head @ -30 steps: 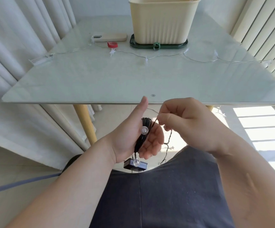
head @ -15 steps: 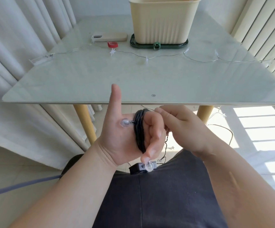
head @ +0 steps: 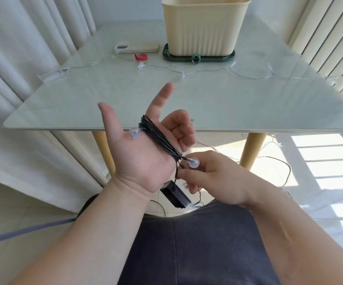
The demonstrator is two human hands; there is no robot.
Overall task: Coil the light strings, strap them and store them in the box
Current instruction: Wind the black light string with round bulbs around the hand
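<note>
OK, mid-coil. Black-wire light string with clear bulbs (head: 158,136) wraps your spread left hand (head: 141,157), outer fingers loosely curled. Right hand (head: 217,177) pinches it just below the left heel. Next, probably: another wrap, keep tension.

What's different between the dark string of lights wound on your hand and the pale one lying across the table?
The dark string has black wire; the pale string has nearly clear wire. The dark string is coiled round the left hand, with the right hand pinching it; the pale string lies loose along the table. The dark string's bulbs are round, the pale string's star-shaped. Both have small clear bulbs.
</note>
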